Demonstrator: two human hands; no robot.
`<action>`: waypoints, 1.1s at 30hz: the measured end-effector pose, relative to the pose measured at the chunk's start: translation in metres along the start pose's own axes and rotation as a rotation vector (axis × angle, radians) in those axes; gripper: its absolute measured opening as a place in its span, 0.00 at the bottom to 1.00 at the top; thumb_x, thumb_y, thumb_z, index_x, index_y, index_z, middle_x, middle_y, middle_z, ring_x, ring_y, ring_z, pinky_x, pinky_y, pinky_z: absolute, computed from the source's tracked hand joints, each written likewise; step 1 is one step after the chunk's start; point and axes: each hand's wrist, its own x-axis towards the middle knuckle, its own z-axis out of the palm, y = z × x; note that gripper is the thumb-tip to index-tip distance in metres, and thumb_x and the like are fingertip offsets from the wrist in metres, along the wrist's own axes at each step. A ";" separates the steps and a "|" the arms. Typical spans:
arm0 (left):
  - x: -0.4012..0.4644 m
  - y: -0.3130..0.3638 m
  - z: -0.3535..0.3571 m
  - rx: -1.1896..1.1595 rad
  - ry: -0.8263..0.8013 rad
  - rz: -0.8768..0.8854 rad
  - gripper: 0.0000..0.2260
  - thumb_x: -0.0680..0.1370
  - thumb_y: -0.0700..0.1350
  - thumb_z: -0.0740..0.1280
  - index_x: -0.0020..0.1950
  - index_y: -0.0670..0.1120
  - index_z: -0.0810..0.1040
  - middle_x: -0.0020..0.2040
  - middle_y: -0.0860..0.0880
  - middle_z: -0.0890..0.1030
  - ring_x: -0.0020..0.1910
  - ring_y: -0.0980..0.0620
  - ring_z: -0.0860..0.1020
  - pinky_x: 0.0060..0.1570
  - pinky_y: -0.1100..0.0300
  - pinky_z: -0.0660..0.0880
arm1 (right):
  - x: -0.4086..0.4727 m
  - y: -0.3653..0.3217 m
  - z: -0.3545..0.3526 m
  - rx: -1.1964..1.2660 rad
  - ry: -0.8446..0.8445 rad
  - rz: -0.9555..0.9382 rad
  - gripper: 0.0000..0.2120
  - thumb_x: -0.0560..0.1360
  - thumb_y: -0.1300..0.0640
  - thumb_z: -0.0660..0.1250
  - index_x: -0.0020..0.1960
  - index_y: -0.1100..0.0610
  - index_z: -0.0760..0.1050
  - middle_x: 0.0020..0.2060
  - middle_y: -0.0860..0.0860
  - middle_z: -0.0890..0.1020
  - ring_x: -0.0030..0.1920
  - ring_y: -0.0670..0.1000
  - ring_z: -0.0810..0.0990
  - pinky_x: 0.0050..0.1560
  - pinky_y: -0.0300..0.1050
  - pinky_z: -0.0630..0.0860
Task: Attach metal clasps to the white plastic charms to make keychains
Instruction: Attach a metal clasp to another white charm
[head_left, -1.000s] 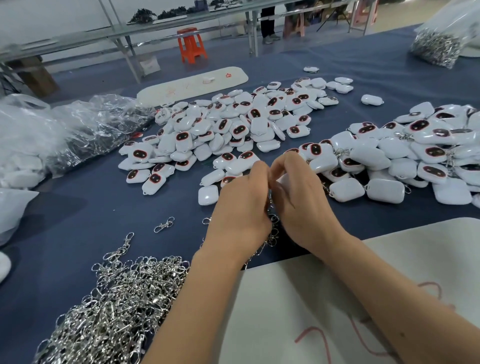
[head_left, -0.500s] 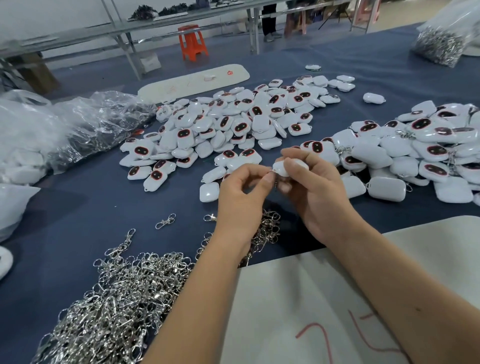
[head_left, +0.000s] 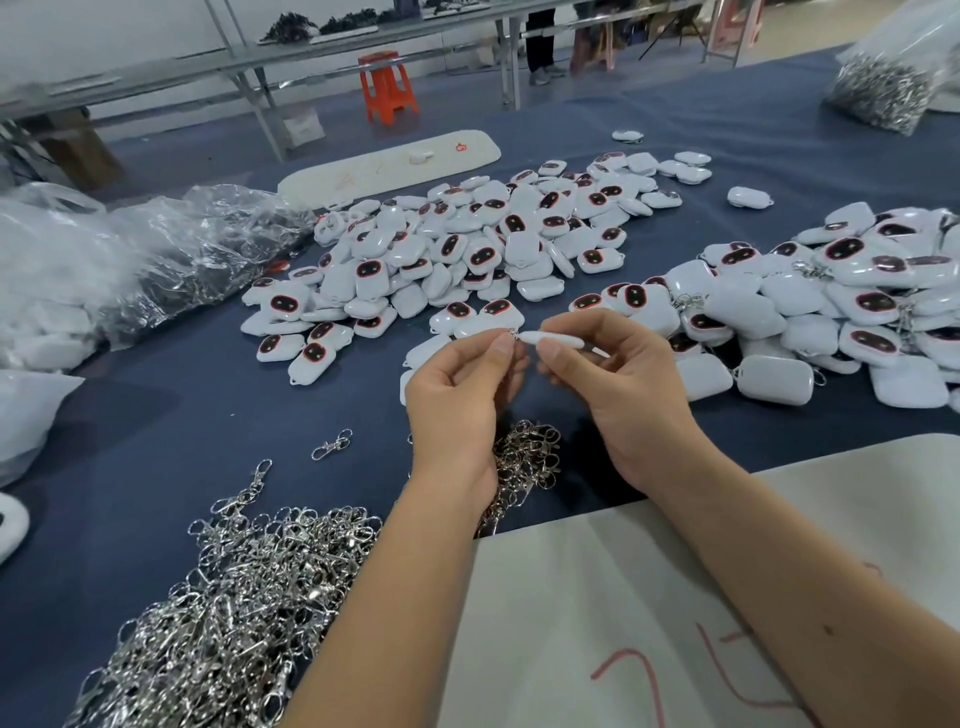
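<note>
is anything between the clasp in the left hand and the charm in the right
Nothing visible. The left hand pinches a metal clasp right at the end of the white charm held by the right hand; the two meet in open air above the table.

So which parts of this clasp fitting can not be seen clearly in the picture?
Head view only:
- Clasp at the charm: too small to tell if hooked on.
- What else the left hand grips: hidden by its curled fingers.
- Charm's face: turned edge-on in the right hand.
- Clasp heap: cut off by the bottom edge.
</note>
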 end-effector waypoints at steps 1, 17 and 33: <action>0.000 0.000 -0.001 -0.005 -0.015 -0.022 0.06 0.79 0.35 0.71 0.55 0.36 0.83 0.44 0.43 0.87 0.42 0.52 0.85 0.45 0.63 0.81 | 0.000 0.000 0.000 -0.027 0.010 -0.018 0.05 0.76 0.62 0.76 0.50 0.57 0.83 0.36 0.48 0.86 0.36 0.45 0.83 0.42 0.36 0.79; 0.004 -0.001 -0.010 0.476 -0.163 0.434 0.11 0.79 0.33 0.70 0.45 0.49 0.84 0.40 0.51 0.87 0.43 0.53 0.85 0.50 0.58 0.81 | 0.001 0.001 -0.002 -0.256 0.228 -0.013 0.20 0.78 0.46 0.75 0.43 0.64 0.80 0.23 0.53 0.76 0.20 0.48 0.72 0.21 0.37 0.66; 0.001 -0.005 -0.008 0.745 -0.168 0.422 0.04 0.78 0.44 0.74 0.44 0.51 0.83 0.43 0.56 0.84 0.51 0.53 0.81 0.53 0.51 0.78 | -0.004 -0.001 0.003 -0.387 0.222 -0.077 0.13 0.78 0.50 0.75 0.41 0.57 0.79 0.29 0.51 0.76 0.28 0.47 0.74 0.31 0.45 0.75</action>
